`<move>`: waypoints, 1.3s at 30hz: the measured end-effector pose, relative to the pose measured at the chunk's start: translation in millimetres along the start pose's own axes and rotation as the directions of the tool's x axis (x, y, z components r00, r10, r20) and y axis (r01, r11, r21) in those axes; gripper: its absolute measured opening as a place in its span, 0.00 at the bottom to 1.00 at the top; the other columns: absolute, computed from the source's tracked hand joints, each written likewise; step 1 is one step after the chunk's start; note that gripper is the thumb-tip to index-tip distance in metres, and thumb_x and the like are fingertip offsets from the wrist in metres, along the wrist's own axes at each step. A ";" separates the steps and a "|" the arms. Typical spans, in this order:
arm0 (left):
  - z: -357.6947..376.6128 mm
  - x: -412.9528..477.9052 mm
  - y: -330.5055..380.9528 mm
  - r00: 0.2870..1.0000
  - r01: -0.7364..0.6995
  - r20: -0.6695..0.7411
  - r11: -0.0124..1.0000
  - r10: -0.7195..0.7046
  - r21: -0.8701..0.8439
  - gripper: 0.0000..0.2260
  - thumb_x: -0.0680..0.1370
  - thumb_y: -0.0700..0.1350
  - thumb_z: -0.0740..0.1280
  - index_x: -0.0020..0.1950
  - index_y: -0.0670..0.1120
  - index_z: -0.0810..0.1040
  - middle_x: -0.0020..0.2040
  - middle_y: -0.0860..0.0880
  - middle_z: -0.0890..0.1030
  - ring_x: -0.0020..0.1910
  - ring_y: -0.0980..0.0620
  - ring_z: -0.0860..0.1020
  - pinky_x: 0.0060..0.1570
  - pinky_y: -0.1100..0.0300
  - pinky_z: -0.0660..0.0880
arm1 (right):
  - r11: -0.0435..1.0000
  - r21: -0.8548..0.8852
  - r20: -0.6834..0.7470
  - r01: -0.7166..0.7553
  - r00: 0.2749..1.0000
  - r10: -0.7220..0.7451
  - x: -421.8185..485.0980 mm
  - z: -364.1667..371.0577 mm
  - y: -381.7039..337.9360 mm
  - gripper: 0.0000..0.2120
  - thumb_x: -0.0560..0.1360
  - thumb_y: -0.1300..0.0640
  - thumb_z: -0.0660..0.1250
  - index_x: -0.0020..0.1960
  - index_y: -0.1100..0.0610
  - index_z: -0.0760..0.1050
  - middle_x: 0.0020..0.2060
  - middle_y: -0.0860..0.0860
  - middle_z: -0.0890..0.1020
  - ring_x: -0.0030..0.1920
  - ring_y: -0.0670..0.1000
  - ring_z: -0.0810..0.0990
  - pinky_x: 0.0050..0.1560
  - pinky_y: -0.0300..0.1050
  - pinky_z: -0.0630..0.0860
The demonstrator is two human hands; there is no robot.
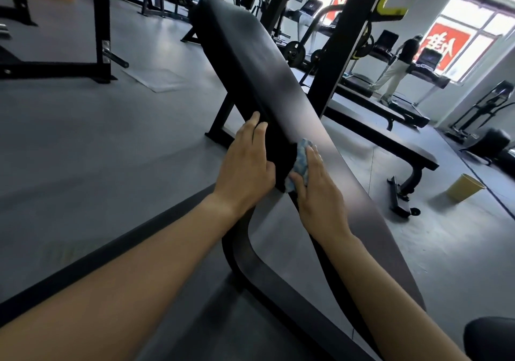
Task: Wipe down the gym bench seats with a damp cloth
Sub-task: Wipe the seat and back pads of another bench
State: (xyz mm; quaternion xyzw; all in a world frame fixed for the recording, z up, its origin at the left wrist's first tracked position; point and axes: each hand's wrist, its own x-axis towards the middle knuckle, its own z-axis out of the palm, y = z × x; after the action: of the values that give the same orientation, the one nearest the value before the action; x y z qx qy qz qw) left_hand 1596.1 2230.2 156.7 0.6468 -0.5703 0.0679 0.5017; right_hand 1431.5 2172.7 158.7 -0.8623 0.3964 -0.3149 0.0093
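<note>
At the upper left of the frame stood the black uprights of a squat rack (101, 26) on the grey gym floor (83, 126). From the lower left, a bare forearm reached up to the left hand (245, 162), which lay flat against the left side edge of the bench pad (250, 54), fingers (255, 122) stretched along the dark vinyl and closed around nothing. The pad was long, black and glossy, running from the upper centre of the frame down toward the lower right, with a pale sheen along its top face. Its black steel leg (220, 121) showed just left of the pad, above the left hand.

Just right of the left hand, the blue-and-white cloth (302, 162) sat bunched on the pad's top surface near its left edge. The right hand (317, 190) pressed down on the cloth, thumb at its lower end and fingers spread over it, pinning it to the pad rather than gripping it in a fist.

Farther right, a black rack post (342, 40) rose behind the pad. Beyond it a second flat bench (390, 135) stood on the floor, with a yellow bin (464, 192) beside its foot. In the upper right, a person (401, 65) walked on a treadmill (401, 110) before bright windows (471, 34).
</note>
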 end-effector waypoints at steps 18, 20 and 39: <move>-12.3 12.3 -14.4 0.993 0.111 -0.027 0.987 -0.115 -0.113 0.29 0.78 0.38 0.64 0.79 0.40 0.63 0.80 0.45 0.59 0.78 0.46 0.64 0.73 0.58 0.67 | 0.999 0.009 -0.009 0.051 0.999 -0.051 10.6 6.7 -2.3 0.34 0.83 0.46 0.61 0.83 0.51 0.50 0.82 0.47 0.56 0.81 0.48 0.57 0.77 0.54 0.65; -12.2 13.3 -14.9 0.991 0.128 -0.017 0.982 -0.131 -0.138 0.29 0.78 0.38 0.64 0.80 0.40 0.62 0.81 0.46 0.59 0.79 0.49 0.62 0.71 0.63 0.64 | 0.999 0.019 -0.011 0.043 0.999 -0.043 23.5 6.5 -11.4 0.32 0.84 0.45 0.59 0.83 0.52 0.51 0.82 0.48 0.57 0.81 0.48 0.58 0.76 0.54 0.65; -38.7 38.6 -28.8 0.977 0.214 0.054 0.942 -0.207 -0.258 0.27 0.79 0.43 0.62 0.79 0.45 0.65 0.73 0.50 0.69 0.69 0.49 0.73 0.68 0.50 0.73 | 0.996 0.032 -0.044 0.087 0.995 -0.085 60.6 20.0 -37.8 0.34 0.83 0.47 0.63 0.83 0.52 0.51 0.82 0.48 0.56 0.81 0.48 0.55 0.77 0.55 0.65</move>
State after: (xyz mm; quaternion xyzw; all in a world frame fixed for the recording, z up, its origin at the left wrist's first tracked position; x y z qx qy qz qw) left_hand 1651.2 2228.0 184.5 0.6328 -0.5083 -0.0709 0.5797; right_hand 1497.7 2152.2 185.2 -0.8714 0.3536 -0.3401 0.0018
